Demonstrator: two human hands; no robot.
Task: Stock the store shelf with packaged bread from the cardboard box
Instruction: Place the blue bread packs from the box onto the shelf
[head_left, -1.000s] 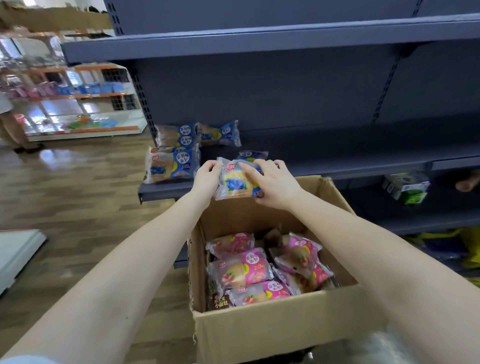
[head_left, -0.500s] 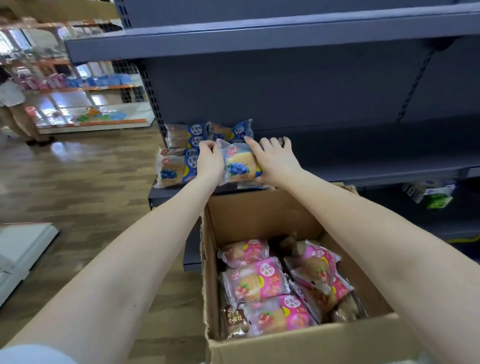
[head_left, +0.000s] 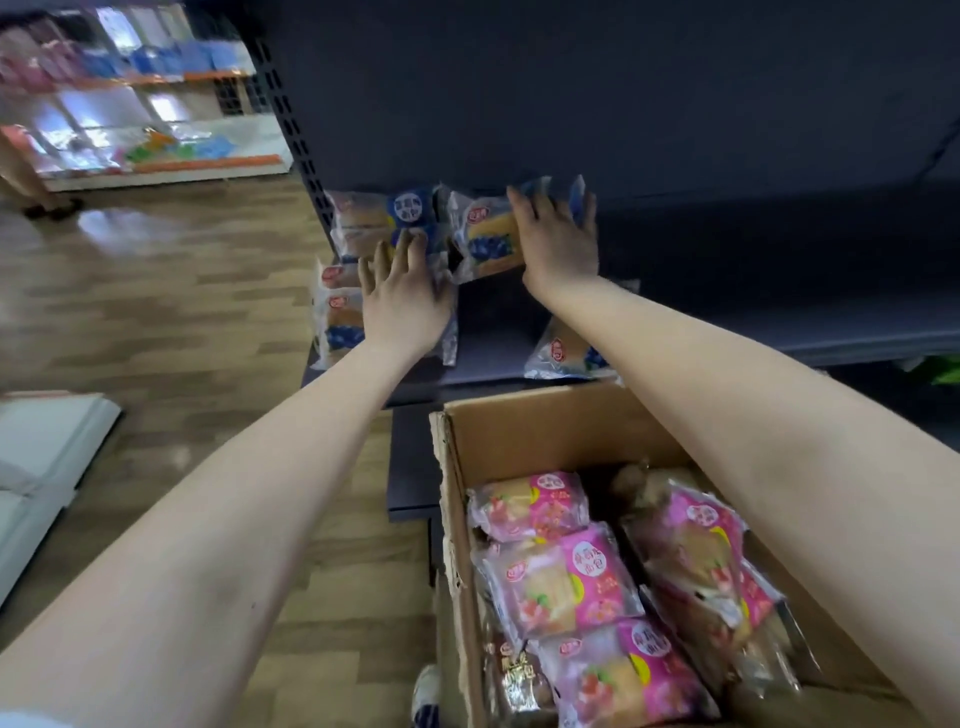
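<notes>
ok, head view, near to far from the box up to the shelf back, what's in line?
Nearest first: pink bread packs in the cardboard box → blue bread pack at the front edge of the shelf → right hand on another blue pack further back → back panel.

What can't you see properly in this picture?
All from the head view:
- Back blue pack: right half hidden by the right hand.
- Front blue pack: partly under the right arm.
- Box bottom: covered by pink packs.
- Pack writing: too blurred to read.
</notes>
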